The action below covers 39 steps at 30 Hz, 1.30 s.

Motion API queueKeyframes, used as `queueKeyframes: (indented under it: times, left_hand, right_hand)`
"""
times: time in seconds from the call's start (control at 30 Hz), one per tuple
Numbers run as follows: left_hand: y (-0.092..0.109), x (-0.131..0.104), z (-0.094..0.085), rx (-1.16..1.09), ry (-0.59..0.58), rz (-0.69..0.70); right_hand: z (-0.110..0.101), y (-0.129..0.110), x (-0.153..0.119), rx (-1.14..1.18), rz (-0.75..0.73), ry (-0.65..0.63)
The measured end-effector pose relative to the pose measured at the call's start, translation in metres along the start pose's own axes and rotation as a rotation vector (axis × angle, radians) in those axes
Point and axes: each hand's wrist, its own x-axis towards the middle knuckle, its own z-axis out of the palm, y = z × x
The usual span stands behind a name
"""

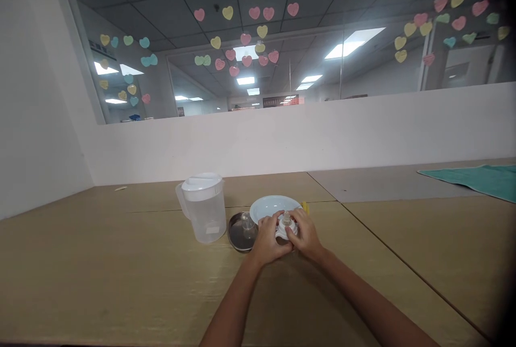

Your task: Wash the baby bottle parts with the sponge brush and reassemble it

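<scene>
Both hands are together over the table, closed around what looks like a baby bottle (287, 226) with a clear teat and a white collar. My left hand (269, 242) wraps its near left side. My right hand (307, 235) grips the collar from the right, thumb in front. Most of the bottle's body is hidden by the fingers. Just behind the hands sits a pale blue-white bowl (268, 206). Left of my left hand lies a round dark metal dish (241, 239), with a clear domed cap (247, 220) in it.
A translucent lidded pitcher (207, 215) stands left of the dish. Something yellow (305, 207) shows behind my right hand. A green cloth (479, 180) lies at the far right. A white wall (282, 140) and a window with heart-shaped notes border the wooden table (121, 277).
</scene>
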Motion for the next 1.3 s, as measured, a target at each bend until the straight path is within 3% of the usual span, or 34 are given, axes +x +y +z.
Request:
queueKeyframes:
  times: [0.2, 0.3, 0.37, 0.43, 0.5, 0.77, 0.93, 1.03, 1.2, 1.3]
  left_hand:
    - [-0.007, -0.002, -0.015, 0.034, 0.042, 0.098]
    - [-0.02, -0.004, -0.023, 0.047, 0.234, 0.039]
    - [-0.031, -0.005, -0.026, 0.108, 0.41, -0.081]
    - [-0.043, -0.005, -0.028, 0.202, 0.501, -0.198]
    - [-0.053, -0.004, -0.029, 0.311, 0.477, -0.286]
    - [-0.075, -0.005, -0.02, 0.539, 0.133, -0.489]
    - [-0.073, -0.007, -0.016, 0.533, 0.1, -0.544]
    - [-0.072, -0.005, -0.02, 0.485, 0.201, -0.563]
    - [-0.053, 0.001, -0.036, 0.424, 0.537, -0.439]
    - [-0.027, 0.006, -0.038, 0.221, 0.697, -0.199]
  right_hand:
    - [-0.006, 0.005, 0.001, -0.017, -0.063, -0.048]
    - [-0.007, 0.007, 0.002, -0.07, -0.08, -0.025]
    - [-0.007, 0.007, 0.002, -0.084, -0.088, -0.01]
    - [-0.007, 0.007, 0.002, -0.065, -0.086, 0.012]
    - [-0.006, 0.007, 0.001, -0.022, -0.062, 0.045]
    - [0.001, 0.005, -0.002, 0.124, 0.022, 0.124]
    - [0.002, 0.002, 0.001, 0.073, 0.015, 0.093]
    - [0.003, 0.002, 0.001, 0.032, -0.009, 0.094]
    - [0.004, 0.006, 0.0, -0.026, -0.038, 0.069]
    - [0.004, 0.008, -0.001, -0.012, -0.038, 0.061]
